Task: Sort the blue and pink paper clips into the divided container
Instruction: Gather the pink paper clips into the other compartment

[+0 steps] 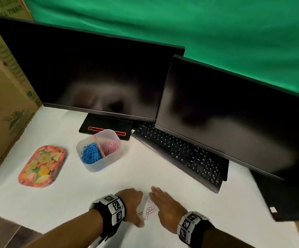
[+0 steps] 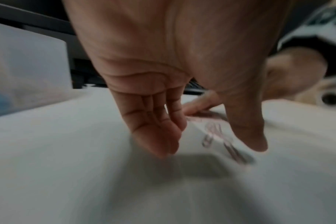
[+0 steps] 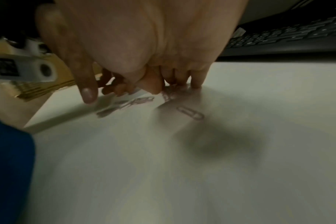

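The clear divided container (image 1: 116,156) stands mid-table, with blue paper clips (image 1: 91,153) in its left half and pink paper clips (image 1: 110,147) in its right half. Several loose pink clips (image 1: 149,211) lie on the white table near the front edge. My left hand (image 1: 136,206) and right hand (image 1: 160,201) stand on either side of them, fingers straight and touching the table. The left wrist view shows my left hand (image 2: 209,149) open beside blurred pink clips (image 2: 214,135). Under my right hand (image 3: 136,91) lies one clip (image 3: 190,112), with others (image 3: 136,101) towards the thumb.
A floral tray (image 1: 42,165) lies left of the container. A black keyboard (image 1: 181,153) runs diagonally on the right, under two dark monitors (image 1: 91,68) (image 1: 234,113). A cardboard box (image 1: 2,86) walls the left side. A monitor base (image 1: 105,127) sits just behind the container.
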Action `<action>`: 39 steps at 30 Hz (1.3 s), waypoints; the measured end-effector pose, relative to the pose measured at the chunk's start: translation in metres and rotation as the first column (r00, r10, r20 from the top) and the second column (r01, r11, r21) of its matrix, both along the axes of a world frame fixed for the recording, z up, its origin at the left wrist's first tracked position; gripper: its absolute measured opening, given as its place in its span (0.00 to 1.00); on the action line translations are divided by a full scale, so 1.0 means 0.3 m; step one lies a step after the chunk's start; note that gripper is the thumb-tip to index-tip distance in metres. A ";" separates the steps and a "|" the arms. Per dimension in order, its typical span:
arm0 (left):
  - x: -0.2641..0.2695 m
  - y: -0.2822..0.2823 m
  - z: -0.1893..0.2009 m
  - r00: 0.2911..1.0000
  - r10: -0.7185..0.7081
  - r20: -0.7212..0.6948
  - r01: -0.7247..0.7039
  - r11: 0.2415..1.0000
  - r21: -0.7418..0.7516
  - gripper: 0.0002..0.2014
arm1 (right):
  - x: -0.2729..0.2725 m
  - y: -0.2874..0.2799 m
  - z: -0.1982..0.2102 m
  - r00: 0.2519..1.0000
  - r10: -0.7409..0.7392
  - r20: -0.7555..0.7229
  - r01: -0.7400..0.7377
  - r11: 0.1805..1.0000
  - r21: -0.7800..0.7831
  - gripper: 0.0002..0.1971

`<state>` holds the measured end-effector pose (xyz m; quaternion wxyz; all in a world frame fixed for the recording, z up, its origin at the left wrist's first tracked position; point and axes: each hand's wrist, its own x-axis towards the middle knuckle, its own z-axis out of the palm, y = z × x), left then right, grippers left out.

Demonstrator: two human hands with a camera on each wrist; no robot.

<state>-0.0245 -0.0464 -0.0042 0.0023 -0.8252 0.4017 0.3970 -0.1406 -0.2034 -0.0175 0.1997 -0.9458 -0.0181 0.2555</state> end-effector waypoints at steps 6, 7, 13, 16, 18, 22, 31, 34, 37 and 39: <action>-0.040 -0.034 -0.045 0.998 0.056 0.000 -0.056 0.994 -0.092 0.25 | -0.086 -0.012 0.019 0.971 -0.224 0.083 0.210 0.965 0.155 0.33; -0.033 -0.041 -0.045 0.998 0.067 -0.002 -0.067 0.992 -0.107 0.24 | -0.095 -0.033 0.018 0.949 -0.303 0.090 0.292 0.949 0.121 0.33; -0.004 -0.056 -0.047 0.986 0.163 -0.029 -0.165 0.975 -0.146 0.33 | -0.168 -0.086 -0.005 0.857 -0.510 -0.079 0.513 0.859 0.015 0.33; -0.012 -0.051 -0.056 0.990 0.142 -0.004 -0.141 0.981 -0.136 0.27 | -0.131 -0.061 -0.022 0.813 -0.580 -0.058 0.583 0.810 0.068 0.27; -0.025 -0.055 -0.062 0.987 0.161 0.005 -0.158 0.975 -0.159 0.19 | -0.094 -0.027 -0.029 0.803 -0.594 -0.054 0.596 0.798 0.089 0.23; -0.066 -0.075 -0.056 0.972 0.233 -0.027 -0.233 0.951 -0.202 0.11 | -0.034 0.042 -0.027 0.832 -0.554 -0.030 0.553 0.826 0.104 0.21; -0.037 -0.019 -0.057 0.986 0.168 0.010 -0.166 0.978 -0.131 0.23 | -0.034 0.046 -0.012 0.901 -0.430 -0.059 0.430 0.903 -0.012 0.52; -0.055 -0.036 -0.060 0.990 0.142 0.006 -0.136 0.962 -0.238 0.13 | -0.009 0.066 -0.042 0.916 -0.401 -0.026 0.401 0.916 0.014 0.42; -0.064 -0.054 -0.060 0.982 0.190 0.001 -0.180 0.934 -0.308 0.04 | 0.003 0.079 -0.045 0.902 -0.431 0.005 0.429 0.899 0.084 0.26; -0.064 -0.060 -0.068 0.973 0.232 0.003 -0.219 0.922 -0.318 0.05 | 0.004 0.085 -0.040 0.895 -0.446 0.016 0.442 0.891 0.105 0.17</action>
